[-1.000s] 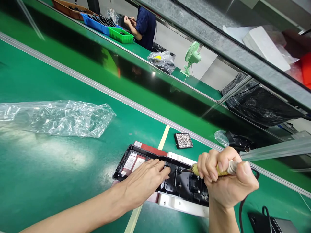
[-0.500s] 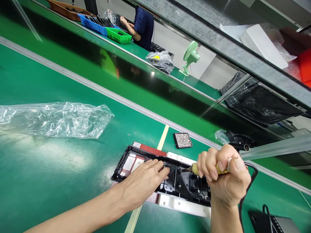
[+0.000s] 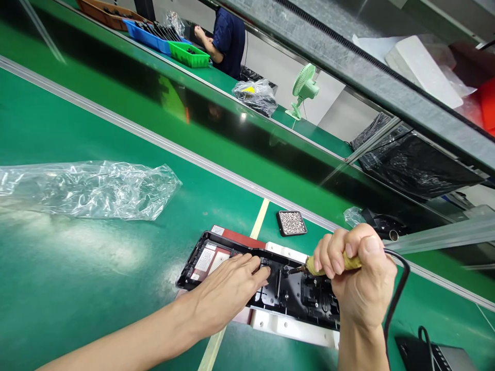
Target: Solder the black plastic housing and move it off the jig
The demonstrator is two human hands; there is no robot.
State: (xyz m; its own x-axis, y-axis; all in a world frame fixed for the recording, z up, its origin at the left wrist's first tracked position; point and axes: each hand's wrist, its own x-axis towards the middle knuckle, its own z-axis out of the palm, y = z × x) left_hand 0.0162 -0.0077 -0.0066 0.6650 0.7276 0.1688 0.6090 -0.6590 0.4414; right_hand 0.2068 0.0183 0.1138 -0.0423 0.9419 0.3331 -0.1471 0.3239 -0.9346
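My right hand (image 3: 359, 278) is wrapped round the yellow handle of a corded soldering iron (image 3: 348, 263). The iron's metal tip points left and down into a long black plastic housing (image 3: 293, 288), at a small post near its middle. My left hand (image 3: 235, 281) lies over the housing's left half, fingers stretched out and resting on it near the tip. White blocks (image 3: 290, 324) and a reddish-brown base (image 3: 247, 239) show beneath and beside the housing. Its right end is partly hidden behind my right hand.
A small black tray (image 3: 292, 223) of tiny metal pieces sits behind the housing. A clear plastic bag (image 3: 88, 190) lies at left. A black cord (image 3: 400, 288) loops from the iron. Beyond the metal rail (image 3: 154, 136) are bins, a green fan (image 3: 303, 90) and a person (image 3: 228, 44).
My right hand has shifted slightly, and more of the yellow handle and the cord shows. My left hand and the housing stay practically where they were.
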